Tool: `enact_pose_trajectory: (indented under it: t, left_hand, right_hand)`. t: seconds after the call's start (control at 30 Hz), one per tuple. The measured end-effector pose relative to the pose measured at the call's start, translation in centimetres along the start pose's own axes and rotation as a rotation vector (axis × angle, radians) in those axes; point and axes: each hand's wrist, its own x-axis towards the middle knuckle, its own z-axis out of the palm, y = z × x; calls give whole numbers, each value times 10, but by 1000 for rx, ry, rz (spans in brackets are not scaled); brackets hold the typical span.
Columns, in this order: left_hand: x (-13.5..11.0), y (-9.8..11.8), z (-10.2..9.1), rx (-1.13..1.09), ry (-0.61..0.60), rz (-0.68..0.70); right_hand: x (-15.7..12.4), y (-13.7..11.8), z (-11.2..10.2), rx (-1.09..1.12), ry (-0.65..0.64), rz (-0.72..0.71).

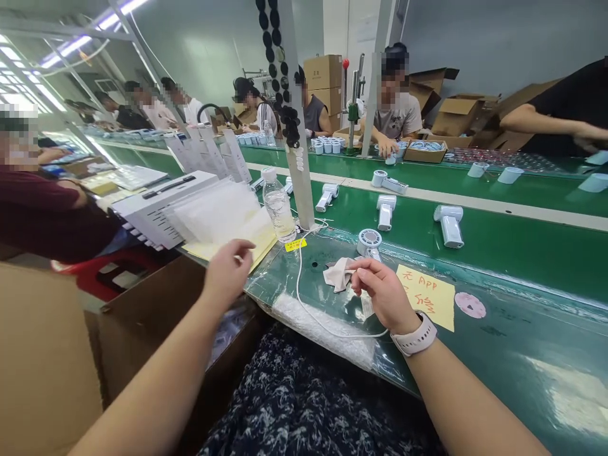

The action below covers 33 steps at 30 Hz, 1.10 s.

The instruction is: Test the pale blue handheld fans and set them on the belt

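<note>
My left hand [228, 271] is raised beside the stack of clear plastic bags [218, 212], fingers loosely curved and apart, with nothing visible in it. My right hand [382, 292] is above the green worktop, its index finger reaching the edge of a crumpled pale cloth [338, 275]. The other fingers are loosely bent; I see no firm grip on the cloth. Just beyond this hand lies a white handheld fan [369, 240] with a round grille, its handle partly hidden. A yellow paper note [430, 294] with red handwriting lies by the right wrist.
A water bottle [278, 206] stands against the metal post [299, 126]. A white cable [299, 285] loops across the worktop. Several fans, one a white fan [450, 225], lie on the green conveyor [513, 234]. Co-workers sit opposite. A cardboard box [45, 361] stands at lower left.
</note>
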Motion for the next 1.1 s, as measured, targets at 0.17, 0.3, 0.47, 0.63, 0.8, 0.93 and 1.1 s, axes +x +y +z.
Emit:
enact_pose_trajectory:
  t: [0.17, 0.3, 0.47, 0.63, 0.8, 0.93, 1.1]
  left_hand:
    - [-3, 77, 79, -98, -299, 435]
    - [10, 134, 123, -111, -437, 462]
    - [23, 170, 141, -139, -470, 444]
    - [4, 171, 146, -218, -413, 477]
    - [-24, 171, 161, -333, -666, 800]
    - [-15, 166, 166, -524, -733, 559]
    - [15, 159, 161, -785, -674, 321]
  right_hand:
    - [32, 2, -63, -305, 538, -100]
    - [50, 9, -114, -641, 932, -36]
    - [67, 25, -129, -938, 965, 70]
    - [95, 29, -147, -1096, 1001, 180]
    - [119, 27, -172, -1160, 998, 321]
    - [128, 20, -181, -1204, 956, 356]
    - [143, 27, -149, -1314, 742, 261]
